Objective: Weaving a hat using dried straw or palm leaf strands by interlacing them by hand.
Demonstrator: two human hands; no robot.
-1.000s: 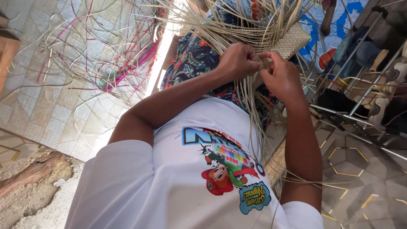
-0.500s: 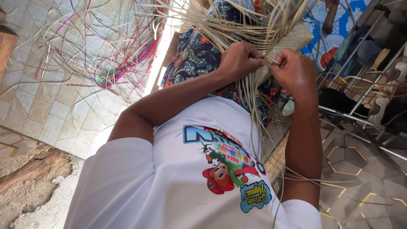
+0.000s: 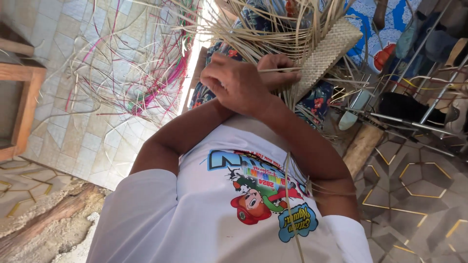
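Woven mat (image 3: 325, 54) strands gripped by crossed hands: right (image 3: 237, 84), left (image 3: 279, 73); pale tiled floor (image 3: 58, 122), wooden frame (image 3: 24, 104).

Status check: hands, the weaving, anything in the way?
Right hand crossed over left hand, left pinching a straw strip. Woven mat beside them. Loose strips crowd above.

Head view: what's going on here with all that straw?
A person is weaving pale straw in their lap. Their arms are crossed: the right hand lies on top, its back to the camera, so its grip is hidden. The left hand is curled around loose strips beside a finished woven panel. The strips fan out from the panel's edge. More strips, some pink and green, lie spread on the tiled floor.
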